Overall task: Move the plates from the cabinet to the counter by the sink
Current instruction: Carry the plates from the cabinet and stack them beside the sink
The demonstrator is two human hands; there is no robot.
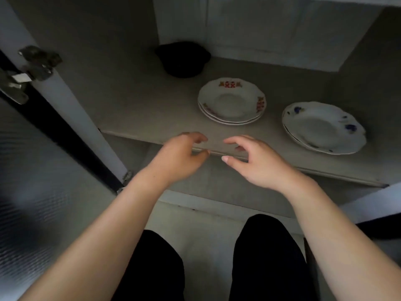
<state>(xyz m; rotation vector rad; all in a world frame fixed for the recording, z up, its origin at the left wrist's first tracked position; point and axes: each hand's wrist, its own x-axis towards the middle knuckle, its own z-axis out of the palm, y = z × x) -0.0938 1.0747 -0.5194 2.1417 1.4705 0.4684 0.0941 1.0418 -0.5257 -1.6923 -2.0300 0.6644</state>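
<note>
We're in a home kitchen here: a pale cabinet shelf [152, 118] holds white scalloped china plates with red trim [231, 101], beside them white scalloped plates with blue flowers [323, 127], and a metal door hinge [32, 66] at left.

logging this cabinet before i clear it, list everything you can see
red plates: stack of at least two, white with red pattern, mid shelf
blue plates: stack, seemingly two, white with blue flowers, shelf right
dark thing: one, black, shelf back, too dim to identify
shelf: one, grey, inside cabinet
hinge: one, metal, left door
left hand: empty, fingers loosely curled, at shelf edge
right hand: empty, beside it
legs: two, black trousers, bottom
</note>
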